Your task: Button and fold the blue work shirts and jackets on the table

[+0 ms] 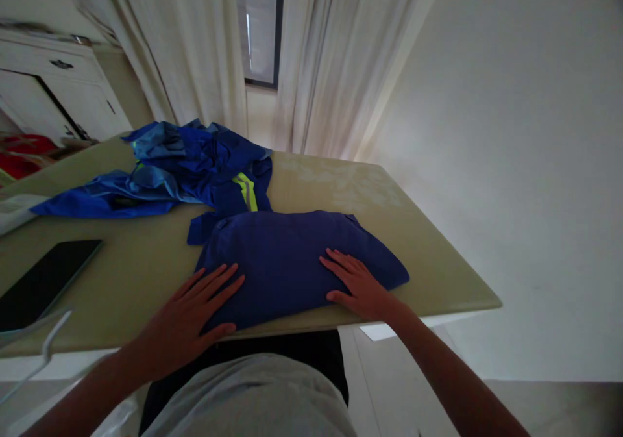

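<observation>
A folded dark blue garment (287,262) lies flat near the front edge of the table. My left hand (189,317) rests on its left side, fingers spread and palm down. On the right part of the cloth, my right hand (357,281) also lies flat with its fingers stretched out. Neither hand grips anything. Just behind the folded piece is a crumpled heap of brighter blue clothing (204,164) with a yellow-green and grey reflective strip; one dark cuff reaches the folded garment's left corner.
A dark-screened phone (46,281) lies at the left of the table (428,255), with a white cable (51,343) near it. Pale curtains (195,47) hang behind. A white wall (525,164) stands on the right, and a cabinet (63,80) at the back left.
</observation>
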### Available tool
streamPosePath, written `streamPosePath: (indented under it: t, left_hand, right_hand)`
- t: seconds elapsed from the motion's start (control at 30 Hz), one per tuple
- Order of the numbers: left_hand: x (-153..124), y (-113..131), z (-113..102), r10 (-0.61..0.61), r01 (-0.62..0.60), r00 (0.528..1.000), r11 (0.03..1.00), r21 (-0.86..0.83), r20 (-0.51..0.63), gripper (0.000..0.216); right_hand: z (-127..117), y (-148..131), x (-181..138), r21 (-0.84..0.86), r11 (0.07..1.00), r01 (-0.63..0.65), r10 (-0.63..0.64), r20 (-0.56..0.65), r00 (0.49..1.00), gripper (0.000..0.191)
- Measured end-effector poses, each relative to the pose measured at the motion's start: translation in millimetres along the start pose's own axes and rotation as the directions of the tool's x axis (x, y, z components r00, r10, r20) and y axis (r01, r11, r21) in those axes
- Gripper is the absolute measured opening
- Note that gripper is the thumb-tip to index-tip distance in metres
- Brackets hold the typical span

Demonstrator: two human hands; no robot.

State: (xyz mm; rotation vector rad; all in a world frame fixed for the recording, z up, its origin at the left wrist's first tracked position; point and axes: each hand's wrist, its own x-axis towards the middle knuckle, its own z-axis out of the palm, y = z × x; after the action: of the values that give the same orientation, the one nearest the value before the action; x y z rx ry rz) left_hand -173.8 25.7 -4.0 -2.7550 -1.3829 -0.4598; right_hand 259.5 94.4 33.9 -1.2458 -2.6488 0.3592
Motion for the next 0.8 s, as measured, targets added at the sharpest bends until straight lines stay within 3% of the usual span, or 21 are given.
streamPosePath:
  t: [0.17,0.3,0.4,0.53,0.6,0.7,0.8]
  left_hand:
    - [-17,0,-3,0.038,-0.035,0.999,0.996,0.079,-0.038,0.089]
    - [-33,-9,-6,0.107,-0.101,0.993,0.988,0.113,-0.046,0.069]
    - [-31,1,2,0.067,-0.057,0.993,0.993,0.099,-0.098,0.058]
    - [-7,43,19,-0.041,0.056,0.975,0.996,0.065,-0.218,0.044]
    - [3,62,25,-0.041,0.052,0.968,0.998,0.039,-0.246,0.042]
    - [6,73,26,-0.016,0.015,0.965,1.000,-0.004,-0.264,0.041]
    - [-1,70,24,0.010,-0.020,0.958,0.999,-0.030,-0.287,0.036]
  right_hand:
    - [16,-1,-26,-0.069,0.991,-0.111,0.109,-0.032,0.994,0.084]
    - [19,-26,-24,-0.059,0.998,-0.014,0.010,-0.063,0.998,0.092]
    - [33,-66,-11,-0.070,0.990,0.121,-0.126,-0.077,0.989,0.080]
    - [52,-97,14,-0.137,0.979,0.154,-0.171,-0.128,0.977,0.052]
    - [52,-86,23,-0.184,0.967,0.177,-0.200,-0.115,0.973,0.038]
    - [34,-34,27,-0.202,0.961,0.186,-0.204,-0.071,0.976,0.032]
    - [-1,37,19,-0.188,0.982,-0.018,0.000,-0.092,0.996,0.040]
